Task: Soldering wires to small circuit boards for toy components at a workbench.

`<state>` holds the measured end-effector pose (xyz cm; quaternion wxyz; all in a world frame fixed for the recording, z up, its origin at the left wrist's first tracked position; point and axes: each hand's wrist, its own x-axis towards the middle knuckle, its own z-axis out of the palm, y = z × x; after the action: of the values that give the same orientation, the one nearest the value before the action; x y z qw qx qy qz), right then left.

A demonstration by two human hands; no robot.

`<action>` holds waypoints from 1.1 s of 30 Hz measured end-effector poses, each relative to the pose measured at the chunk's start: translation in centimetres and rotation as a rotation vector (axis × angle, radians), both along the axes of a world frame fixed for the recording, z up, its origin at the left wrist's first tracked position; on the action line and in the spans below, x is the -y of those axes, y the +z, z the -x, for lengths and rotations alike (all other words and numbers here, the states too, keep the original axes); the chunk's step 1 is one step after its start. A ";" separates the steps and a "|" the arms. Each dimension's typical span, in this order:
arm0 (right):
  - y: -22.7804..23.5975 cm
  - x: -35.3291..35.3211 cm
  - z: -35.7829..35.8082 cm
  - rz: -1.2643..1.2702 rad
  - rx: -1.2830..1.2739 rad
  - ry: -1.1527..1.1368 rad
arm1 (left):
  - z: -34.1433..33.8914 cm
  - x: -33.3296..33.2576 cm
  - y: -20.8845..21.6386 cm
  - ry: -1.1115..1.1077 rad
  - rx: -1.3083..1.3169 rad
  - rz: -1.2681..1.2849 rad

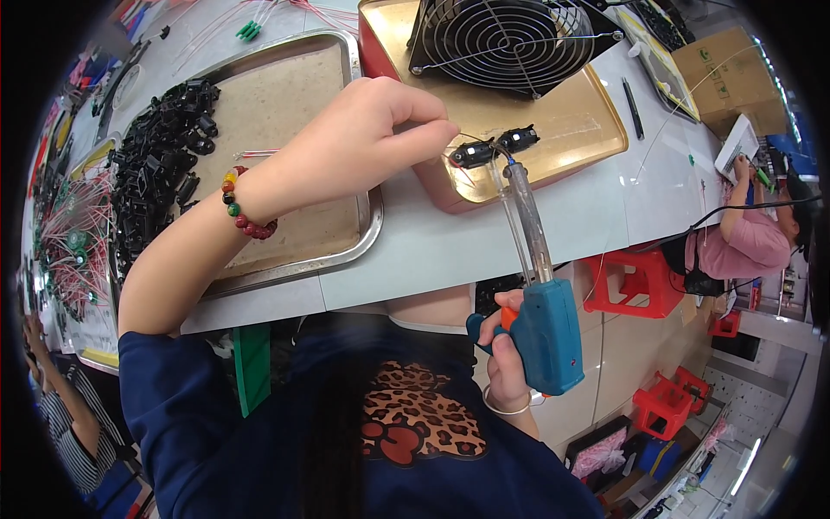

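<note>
My right hand (pixel 506 368) is wrapped around the handle of a blue soldering gun (pixel 553 337), one finger at its orange trigger. Its long metal barrel points up to a small black plastic housing (pixel 472 155) on a gold tin (pixel 596 130). A second black housing (pixel 520 137) lies just right of the first. Thumb and forefinger pressed together, my left hand (pixel 376 130) pinches what looks like a thin wire beside the first housing; the fingers partly hide it. A short red lead (pixel 464 174) shows below that housing.
A black fan (pixel 514 43) with a wire guard stands on the tin's far part. At left, a metal tray (pixel 370 229) holds a heap of black housings (pixel 169 164). Red and white wires (pixel 73 216) lie further left. A pen (pixel 633 108) is right of the tin; co-workers sit at both sides.
</note>
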<state>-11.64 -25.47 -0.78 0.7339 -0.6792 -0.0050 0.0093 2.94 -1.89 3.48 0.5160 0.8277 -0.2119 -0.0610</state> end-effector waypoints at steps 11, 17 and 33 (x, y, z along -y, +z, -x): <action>-1.1 1.5 0.3 -0.016 0.134 0.067 | -0.1 -0.1 -0.2 -0.019 0.020 0.024; -2.6 1.9 0.6 0.184 0.132 -0.044 | -0.1 -0.1 -0.2 -0.022 0.020 0.023; -1.5 0.9 0.6 0.085 0.063 -0.079 | -0.1 -0.1 -0.4 -0.019 0.020 0.040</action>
<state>-12.25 -26.34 -2.26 0.7037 -0.7094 -0.0008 -0.0409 3.03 -1.77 3.09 0.5297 0.8157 -0.2263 -0.0533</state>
